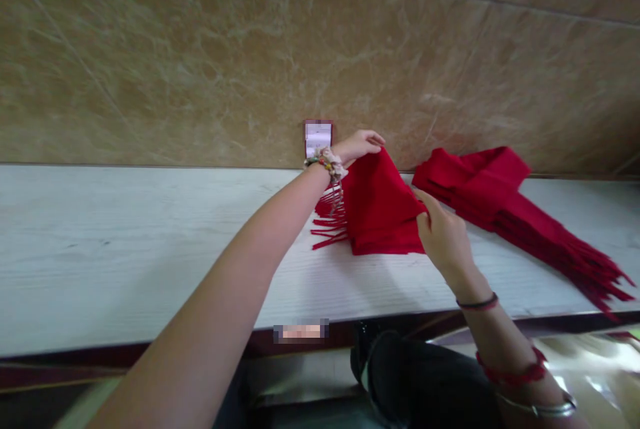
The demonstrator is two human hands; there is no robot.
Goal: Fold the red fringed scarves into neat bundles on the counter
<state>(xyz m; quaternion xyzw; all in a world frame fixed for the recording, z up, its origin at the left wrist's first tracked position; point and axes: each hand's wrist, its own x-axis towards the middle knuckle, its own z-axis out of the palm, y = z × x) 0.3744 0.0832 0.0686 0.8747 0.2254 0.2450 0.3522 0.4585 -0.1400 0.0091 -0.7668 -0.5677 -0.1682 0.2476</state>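
A red fringed scarf [375, 212], partly folded, lies on the white wooden tabletop [125, 249]. My left hand [359, 144] grips its far upper corner, fingers curled on the cloth; a beaded bracelet sits on that wrist. My right hand [443, 232] pinches the scarf's near right edge. The fringe hangs out to the left of the fold.
A second red scarf [500, 199] lies folded to the right, its fringe reaching the table's right front edge. A small card [318, 137] leans against the brown marble wall [200, 56]. Below the table edge are my dark-clothed legs [420, 382].
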